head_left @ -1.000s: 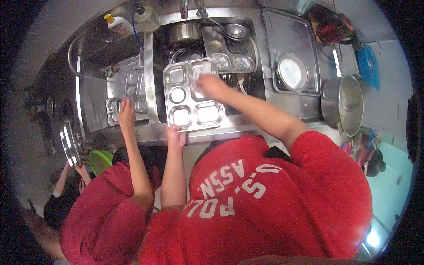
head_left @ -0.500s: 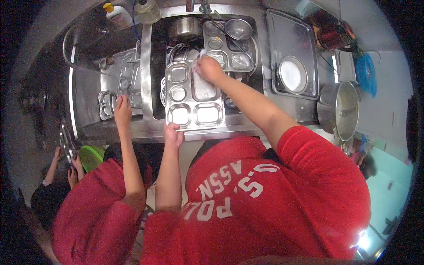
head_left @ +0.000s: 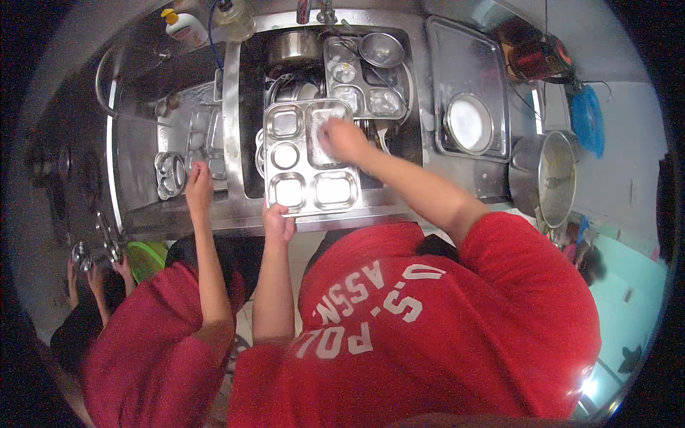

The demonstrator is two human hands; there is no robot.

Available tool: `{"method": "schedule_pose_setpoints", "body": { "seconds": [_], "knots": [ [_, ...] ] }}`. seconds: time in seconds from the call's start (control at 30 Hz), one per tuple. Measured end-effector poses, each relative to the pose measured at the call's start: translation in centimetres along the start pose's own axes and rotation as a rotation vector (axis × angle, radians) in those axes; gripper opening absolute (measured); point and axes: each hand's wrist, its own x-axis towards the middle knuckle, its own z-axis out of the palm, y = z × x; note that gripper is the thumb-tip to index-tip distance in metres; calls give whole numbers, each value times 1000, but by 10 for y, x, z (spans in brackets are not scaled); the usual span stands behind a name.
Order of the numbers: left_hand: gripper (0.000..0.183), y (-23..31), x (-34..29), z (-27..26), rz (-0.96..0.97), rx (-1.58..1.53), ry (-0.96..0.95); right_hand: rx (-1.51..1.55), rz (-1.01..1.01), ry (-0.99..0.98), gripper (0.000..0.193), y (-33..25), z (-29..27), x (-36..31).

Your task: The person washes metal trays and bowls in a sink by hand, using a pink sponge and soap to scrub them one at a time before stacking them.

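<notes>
My left hand grips the near edge of a steel compartment tray, thumb on top. The tray is tilted up over the sink basin and has several square, round and oblong hollows. My right hand, slightly blurred, presses with curled fingers into the long hollow at the upper right. Whitish suds or a pale scrubber show by its fingertips; what it holds is hidden. Behind the tray, a second compartment tray leans in the basin with a steel bowl on top and a steel pot beside it.
At my left, a co-worker's hand reaches into another basin with trays and a ringed metal piece. At right, a white-filled round dish sits on a large metal tray, near a big pot. A soap bottle stands behind.
My right hand has moved down and slightly right within the tray's long hollow. The held tray has shifted slightly left. At far left, another person's hands and metal pieces have moved.
</notes>
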Motion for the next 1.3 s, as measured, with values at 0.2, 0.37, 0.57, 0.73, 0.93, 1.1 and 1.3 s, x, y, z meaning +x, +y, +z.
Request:
{"method": "schedule_pose_setpoints", "body": {
  "seconds": [0.2, 0.37, 0.57, 0.73, 0.93, 1.1, 1.3],
  "knots": [
    [65, 2, 0, -1, -50, 44, 42, 168, -155, 164, 23, 9, 5, 20],
    [56, 4, -2, 10, 0, -32, 51, -128, 48, -70, 23, 13, -8, -9],
    [61, 2, 0, 8, -47, 12, 89, -104, 140, 342, 12, 26, -31, -6],
    [62, -5, 2, -3, 3, 29, 69, 73, 170, 186, 17, 28, -18, -22],
    [62, -5, -5, 28, -3, -102, 29, 687, 277, 48, 21, 16, -27, -10],
    [60, 34, 22, 49, -92, -27, -252, 872, -8, -95, 23, 46, -63, 35],
    [48, 65, 68, 124, -121, 245, -185, 876, -197, -198, 23, 84, -82, 48]
  ]
}}
